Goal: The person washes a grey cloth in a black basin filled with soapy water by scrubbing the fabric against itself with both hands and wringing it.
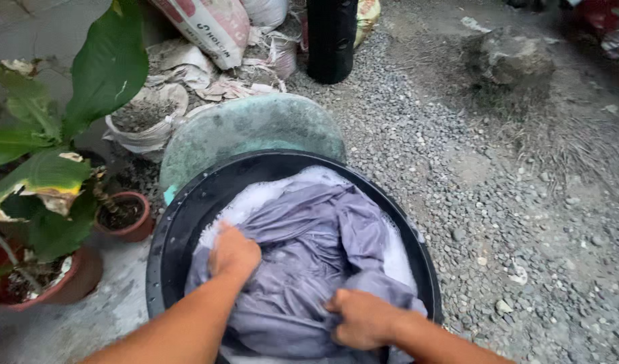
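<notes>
A wet grey-lilac cloth (316, 249) lies bunched in a round black basin (188, 216) with white soapy foam around it. My left hand (233, 252) is closed into the cloth at the basin's left side, fingers buried in the folds. Closer to me, my right hand (361, 318) grips a bunched fold of the same cloth at the basin's near right. Both forearms reach in from the bottom edge.
A green overturned tub (249, 128) sits just behind the basin. Clay pots (124, 217) with large-leaved plants (67, 135) stand at the left. Sacks (208, 27) and a black cylinder (331, 40) stand at the back. Grey gravel (511, 222) covers the ground to the right.
</notes>
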